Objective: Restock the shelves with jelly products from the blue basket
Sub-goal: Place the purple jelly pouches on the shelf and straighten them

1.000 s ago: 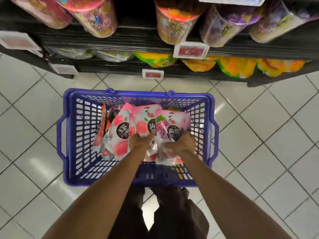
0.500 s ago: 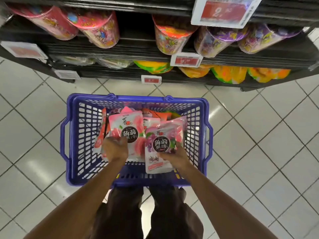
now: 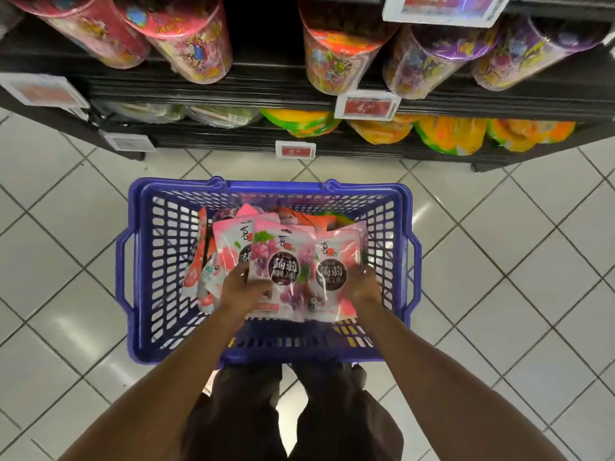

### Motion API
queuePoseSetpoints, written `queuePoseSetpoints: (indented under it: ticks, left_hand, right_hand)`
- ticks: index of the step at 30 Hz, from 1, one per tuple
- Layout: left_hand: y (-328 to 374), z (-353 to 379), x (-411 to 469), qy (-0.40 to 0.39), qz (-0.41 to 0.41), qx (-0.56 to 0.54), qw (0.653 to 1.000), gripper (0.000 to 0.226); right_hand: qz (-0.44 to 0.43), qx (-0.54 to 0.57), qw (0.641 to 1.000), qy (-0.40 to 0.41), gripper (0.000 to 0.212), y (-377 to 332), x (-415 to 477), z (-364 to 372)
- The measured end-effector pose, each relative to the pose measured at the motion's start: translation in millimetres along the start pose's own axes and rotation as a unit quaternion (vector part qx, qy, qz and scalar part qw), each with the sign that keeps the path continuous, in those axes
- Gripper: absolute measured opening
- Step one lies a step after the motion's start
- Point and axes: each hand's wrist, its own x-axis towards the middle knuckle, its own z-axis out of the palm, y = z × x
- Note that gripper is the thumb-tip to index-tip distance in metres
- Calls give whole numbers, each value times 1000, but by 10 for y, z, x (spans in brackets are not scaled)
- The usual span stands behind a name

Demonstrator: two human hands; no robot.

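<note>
Jelly pouches (image 3: pixel 233 247) stand bunched upright inside the blue basket (image 3: pixel 156 261), which sits on the tiled floor (image 3: pixel 66 261) in front of the shelves (image 3: pixel 259 84). The left hand (image 3: pixel 244 289) curls its fingers round the lower edge of a grape-printed pouch (image 3: pixel 283 257). The right hand (image 3: pixel 364 287) grips the right edge of a pink pouch (image 3: pixel 336 257). Both are glossy, with dark round labels.
</note>
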Motion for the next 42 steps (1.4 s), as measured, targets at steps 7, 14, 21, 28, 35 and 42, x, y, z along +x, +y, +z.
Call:
queuePoseSetpoints:
  ticks: [7, 14, 21, 28, 35, 42]
  left_hand:
    - [-118, -68, 144, -41, -20, -41, 998, 29]
    - [-127, -87, 145, -44, -38, -66, 996, 29]
    - [-118, -88, 128, -49, -34, -72, 996, 27]
    - [-121, -122, 152, -72, -36, -77, 994, 30]
    - [-59, -142, 111, -74, -60, -84, 992, 24]
    - [75, -239, -67, -83, -43, -70, 993, 21]
  right_hand:
    - [64, 131, 989, -35, 43, -140, 34, 397]
    - [99, -66, 990, 76, 109, -187, 111, 500]
    - [83, 31, 995, 37, 45, -67, 291, 218]
    - [37, -186, 982, -1, 39, -58, 313, 304]
    - [-36, -186, 980, 54, 21, -17, 188, 217]
    - [-286, -35, 926, 245, 43, -332, -341, -142]
